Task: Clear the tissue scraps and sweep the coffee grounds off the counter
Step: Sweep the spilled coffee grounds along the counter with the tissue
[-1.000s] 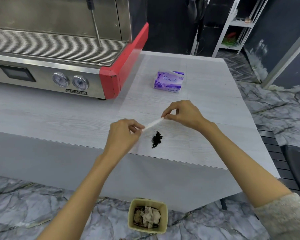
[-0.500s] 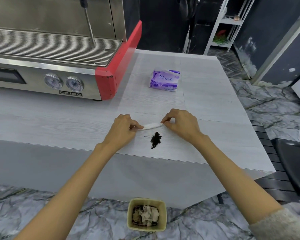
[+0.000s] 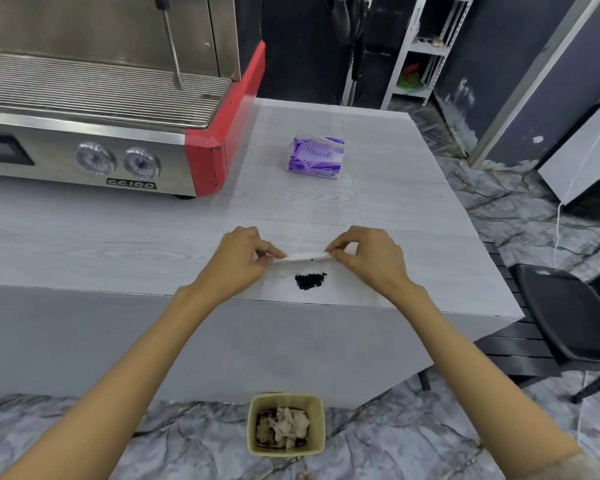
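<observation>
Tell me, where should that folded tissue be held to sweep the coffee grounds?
At its two ends, from above: the tissue is a long limp strip just behind the grounds, so the left hand and right hand pinch one end each.

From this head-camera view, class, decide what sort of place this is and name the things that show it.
Probably a café or coffee bar. A steel-and-red espresso machine with two gauges and a steam wand stands on the counter, and a small heap of coffee grounds lies near its front edge.
</observation>
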`<state>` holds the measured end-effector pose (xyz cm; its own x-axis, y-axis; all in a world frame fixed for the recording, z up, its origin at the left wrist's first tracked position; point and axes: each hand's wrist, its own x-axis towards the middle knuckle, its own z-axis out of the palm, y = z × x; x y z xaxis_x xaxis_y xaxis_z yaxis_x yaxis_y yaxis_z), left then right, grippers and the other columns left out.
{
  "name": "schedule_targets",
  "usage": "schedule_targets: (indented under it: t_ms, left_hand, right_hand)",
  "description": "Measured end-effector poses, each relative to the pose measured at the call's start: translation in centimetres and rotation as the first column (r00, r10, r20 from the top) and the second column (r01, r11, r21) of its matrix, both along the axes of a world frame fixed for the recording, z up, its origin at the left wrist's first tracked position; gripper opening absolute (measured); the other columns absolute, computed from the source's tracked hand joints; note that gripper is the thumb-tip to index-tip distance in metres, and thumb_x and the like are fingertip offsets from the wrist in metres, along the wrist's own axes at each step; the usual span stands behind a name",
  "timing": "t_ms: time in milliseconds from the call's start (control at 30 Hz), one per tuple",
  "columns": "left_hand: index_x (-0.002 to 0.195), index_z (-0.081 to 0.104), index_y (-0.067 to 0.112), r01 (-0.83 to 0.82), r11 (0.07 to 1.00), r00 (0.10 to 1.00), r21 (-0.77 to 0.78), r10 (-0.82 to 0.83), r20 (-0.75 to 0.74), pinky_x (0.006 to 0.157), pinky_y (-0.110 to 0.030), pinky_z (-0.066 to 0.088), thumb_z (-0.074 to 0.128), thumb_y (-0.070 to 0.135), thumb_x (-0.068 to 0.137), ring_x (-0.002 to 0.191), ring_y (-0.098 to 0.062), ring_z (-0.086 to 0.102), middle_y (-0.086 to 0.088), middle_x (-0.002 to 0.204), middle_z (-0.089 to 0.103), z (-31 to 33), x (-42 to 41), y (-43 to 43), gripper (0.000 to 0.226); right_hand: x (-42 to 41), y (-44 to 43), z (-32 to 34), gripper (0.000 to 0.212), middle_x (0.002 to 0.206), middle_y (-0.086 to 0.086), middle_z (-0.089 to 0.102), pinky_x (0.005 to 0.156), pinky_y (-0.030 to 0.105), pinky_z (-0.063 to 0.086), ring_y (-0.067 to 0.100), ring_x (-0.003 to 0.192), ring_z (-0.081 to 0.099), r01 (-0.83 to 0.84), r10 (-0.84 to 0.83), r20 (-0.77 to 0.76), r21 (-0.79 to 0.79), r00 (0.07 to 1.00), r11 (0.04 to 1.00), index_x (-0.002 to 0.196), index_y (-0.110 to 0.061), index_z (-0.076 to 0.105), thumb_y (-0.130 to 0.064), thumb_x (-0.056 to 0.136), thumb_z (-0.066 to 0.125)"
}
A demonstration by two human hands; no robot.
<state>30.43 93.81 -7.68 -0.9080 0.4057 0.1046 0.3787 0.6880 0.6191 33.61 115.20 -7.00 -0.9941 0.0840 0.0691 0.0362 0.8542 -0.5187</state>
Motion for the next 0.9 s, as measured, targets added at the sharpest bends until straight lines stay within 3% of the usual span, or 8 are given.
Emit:
schedule_targets:
  t_ms: [100, 233, 500, 733, 900]
  left_hand:
    - [0.099, 0.072, 0.025, 0.021, 1.0, 1.0, -0.004, -0.021, -0.015, 0.076, -0.022, 0.03, 0.056, 0.012, 0.087, 0.083, -0.014, 0.042, 0.011, 0.067, 0.038, 0.0, -1.2, 1.2, 0.024]
    - [0.101, 0.072, 0.022, 0.07, 0.996, 0.998, -0.053, -0.07, -0.005, 0.072, -0.022, 0.03, 0.055, 0.009, 0.087, 0.081, -0.014, 0.04, 0.01, 0.066, 0.034, -0.5, -2.0, 2.3, 0.025]
    - [0.1, 0.071, 0.025, 0.232, 0.964, 0.972, -0.127, -0.233, 0.006, 0.063, -0.013, 0.03, 0.056, 0.015, 0.088, 0.081, -0.014, 0.04, 0.011, 0.068, 0.036, -0.8, -0.3, -0.1, 0.022]
    - [0.102, 0.071, 0.022, 0.099, 0.995, 0.992, -0.029, -0.101, -0.08, 0.069, -0.019, 0.027, 0.054, 0.009, 0.088, 0.082, -0.015, 0.039, 0.01, 0.067, 0.036, -0.1, -2.0, 0.1, 0.025]
    - [0.105, 0.07, 0.02, 0.09, 0.992, 0.994, -0.09, -0.095, -0.057, 0.069, -0.018, 0.026, 0.052, 0.006, 0.088, 0.083, -0.013, 0.037, 0.012, 0.066, 0.032, -0.7, -3.0, 0.4, 0.028]
  right_hand:
    - [-0.7, 0.4, 0.5, 0.015, 0.097, -0.012, 0.068, 0.062, 0.022, 0.035, 0.006, 0.081, 0.053, 0.031, -0.032, 0.009, 0.065, 0.999, 0.997, 0.086, -0.029, 0.072, -0.023, 0.084, 0.058]
    - [-0.2, 0.5, -0.2, 0.017, 0.102, -0.007, 0.068, 0.069, 0.026, 0.038, 0.017, 0.094, 0.061, 0.089, -0.095, 0.05, 0.108, 0.994, 0.99, 0.09, -0.026, 0.071, -0.021, 0.084, 0.056]
    - [4.0, -1.2, -1.0, 0.017, 0.097, -0.009, 0.067, 0.066, 0.026, 0.039, 0.017, 0.088, 0.062, 0.061, -0.064, 0.024, 0.134, 0.998, 0.989, 0.09, -0.026, 0.07, -0.021, 0.085, 0.055]
    - [0.1, -1.3, 0.9, 0.016, 0.099, -0.008, 0.068, 0.068, 0.026, 0.038, 0.015, 0.092, 0.061, 0.098, -0.097, -0.015, 0.06, 0.995, 0.993, 0.087, -0.027, 0.072, -0.02, 0.083, 0.058]
    - [-2.0, -1.7, 0.5, 0.019, 0.102, -0.006, 0.069, 0.068, 0.026, 0.039, 0.019, 0.094, 0.063, 0.074, -0.079, 0.042, 0.114, 0.996, 0.991, 0.091, -0.023, 0.072, -0.017, 0.084, 0.056]
